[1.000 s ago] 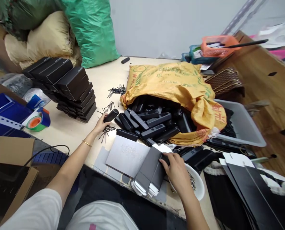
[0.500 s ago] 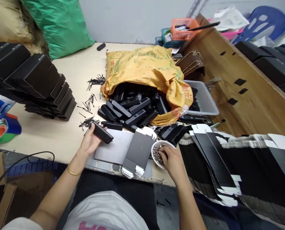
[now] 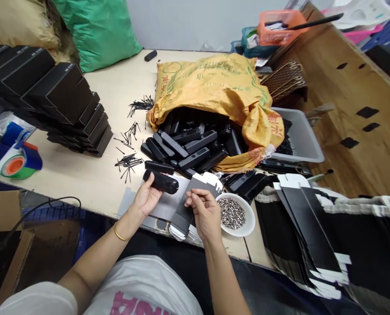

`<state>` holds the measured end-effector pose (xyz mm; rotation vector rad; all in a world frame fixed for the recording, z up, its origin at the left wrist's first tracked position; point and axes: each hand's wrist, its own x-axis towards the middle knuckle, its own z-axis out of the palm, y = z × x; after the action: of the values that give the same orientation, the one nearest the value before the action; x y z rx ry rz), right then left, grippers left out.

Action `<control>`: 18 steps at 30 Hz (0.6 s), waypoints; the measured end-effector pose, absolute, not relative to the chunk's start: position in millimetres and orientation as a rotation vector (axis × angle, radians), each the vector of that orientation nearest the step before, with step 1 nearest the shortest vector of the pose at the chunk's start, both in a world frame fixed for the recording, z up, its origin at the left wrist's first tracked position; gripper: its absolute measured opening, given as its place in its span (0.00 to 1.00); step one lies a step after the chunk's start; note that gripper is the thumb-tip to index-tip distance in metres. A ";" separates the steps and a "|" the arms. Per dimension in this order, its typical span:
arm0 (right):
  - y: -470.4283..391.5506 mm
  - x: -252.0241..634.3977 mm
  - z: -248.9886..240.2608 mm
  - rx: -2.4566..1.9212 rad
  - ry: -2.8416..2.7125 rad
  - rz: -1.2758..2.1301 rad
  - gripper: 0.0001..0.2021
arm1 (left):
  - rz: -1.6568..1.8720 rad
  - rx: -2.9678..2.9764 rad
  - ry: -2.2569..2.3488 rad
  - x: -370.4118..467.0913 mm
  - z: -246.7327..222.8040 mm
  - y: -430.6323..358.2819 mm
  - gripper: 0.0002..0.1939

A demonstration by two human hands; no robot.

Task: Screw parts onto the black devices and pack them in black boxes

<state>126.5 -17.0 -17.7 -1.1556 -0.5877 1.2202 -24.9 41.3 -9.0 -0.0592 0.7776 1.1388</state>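
My left hand (image 3: 146,199) is wrapped round the near end of a black oblong device (image 3: 162,181), held above a white sheet (image 3: 165,205). My right hand (image 3: 205,209) is closed in a pinch over a flat black carton (image 3: 182,218); what its fingertips hold is too small to make out. Right of that hand stands a white bowl (image 3: 249,221) of small metal pieces (image 3: 231,213). Behind the hands, many similar black devices (image 3: 195,144) spill from the mouth of a yellow sack (image 3: 211,87).
Black boxes (image 3: 60,92) are stacked at the left, near tape rolls (image 3: 14,166). Thin black sticks (image 3: 128,162) lie on the table (image 3: 93,183). Flat black cartons (image 3: 300,218) stand at the right. A grey bin (image 3: 308,135) sits beside the sack.
My right hand has left the bowl and moved left, towards the device, with its fingers pinched. My left hand has turned the device to show another face. The camera view has shifted.
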 end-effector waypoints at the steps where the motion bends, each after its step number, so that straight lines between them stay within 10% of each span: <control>1: -15.0 117.6 -15.8 -1.129 -0.552 1.237 0.09 | 1.144 -0.063 0.783 -26.6 -8.3 40.9 0.14; 18: -6.2 81.3 -21.8 -1.319 -1.031 0.623 0.03 | 1.123 -0.124 0.787 -35.2 -2.3 36.2 0.13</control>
<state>81.3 -6.2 -21.8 -1.3188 -1.0308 0.6226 -35.2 36.2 -2.3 -0.1243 0.7869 1.1226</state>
